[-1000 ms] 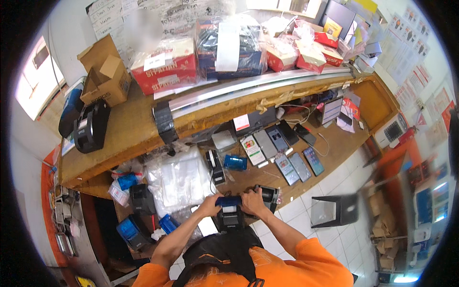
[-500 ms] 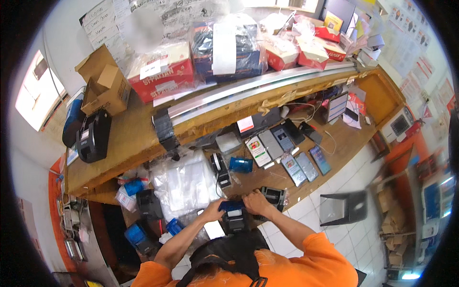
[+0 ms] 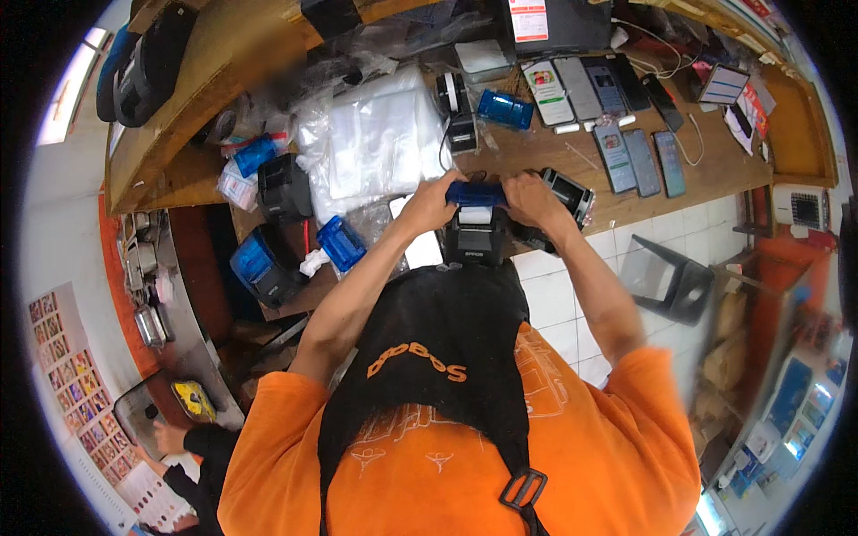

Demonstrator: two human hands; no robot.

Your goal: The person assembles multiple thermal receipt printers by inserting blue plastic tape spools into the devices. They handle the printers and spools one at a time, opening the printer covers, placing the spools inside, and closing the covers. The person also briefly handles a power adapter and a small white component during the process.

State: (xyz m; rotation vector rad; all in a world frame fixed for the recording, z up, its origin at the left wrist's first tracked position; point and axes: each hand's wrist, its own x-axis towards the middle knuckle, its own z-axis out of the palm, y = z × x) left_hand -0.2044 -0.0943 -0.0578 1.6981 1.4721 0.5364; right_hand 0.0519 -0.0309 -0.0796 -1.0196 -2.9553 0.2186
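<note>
A small black receipt printer (image 3: 475, 242) stands at the desk's near edge, right in front of me, with a white paper roll showing in its top. Its translucent blue cover (image 3: 475, 194) is raised at the far side of the printer. My left hand (image 3: 433, 207) has its fingers closed on the cover's left end. At the opposite end, my right hand (image 3: 534, 200) pinches the cover too. Just beyond my right hand lies another black printer (image 3: 568, 198), opened up. A white flat thing (image 3: 420, 246) sits partly under my left forearm.
Left of my hands is a stack of clear plastic bags (image 3: 375, 143). Further left are more printers (image 3: 268, 265) and loose blue covers (image 3: 341, 243). Several phones (image 3: 617, 156) lie at the right. A stool (image 3: 666, 279) stands on the tiles. Another person's hand (image 3: 170, 438) shows lower left.
The view has tilted down, so the desk sits higher in the picture and more of my apron shows. Both hands stay on the blue cover. Another person has come into view at lower left.
</note>
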